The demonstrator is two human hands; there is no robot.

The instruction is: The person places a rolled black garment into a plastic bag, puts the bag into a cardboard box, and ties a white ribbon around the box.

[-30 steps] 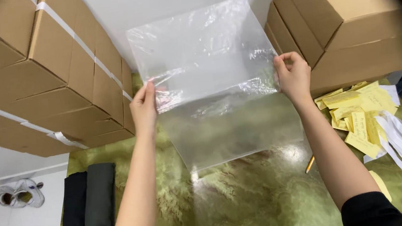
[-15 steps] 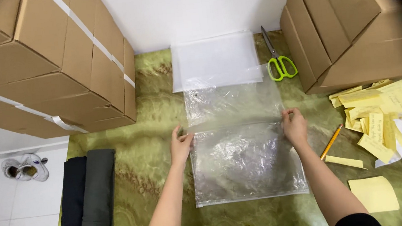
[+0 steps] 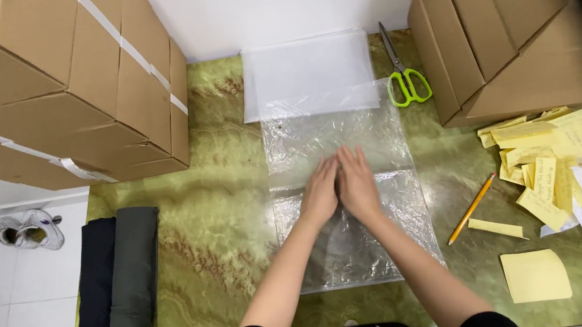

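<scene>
A clear plastic bag [image 3: 303, 140] lies flat on the green marbled table [image 3: 217, 214], straight in front of me. My left hand [image 3: 320, 190] and my right hand [image 3: 357, 182] rest palm-down on its middle, side by side and touching, fingers stretched out flat. Neither hand grips anything. Beyond the bag lies a stack of whitish plastic bags [image 3: 307, 74] against the wall.
Stacked cardboard boxes stand at the left [image 3: 59, 87] and right [image 3: 507, 25]. Green-handled scissors [image 3: 403, 76] lie by the right boxes. A pencil [image 3: 472, 208], yellow paper slips [image 3: 550, 158] and a yellow notepad [image 3: 535, 275] lie right. Folded dark cloths [image 3: 117, 279] lie left.
The bag was held up in the air, then laid flat on the table. My hands slid from its side edges to its middle and now meet there.
</scene>
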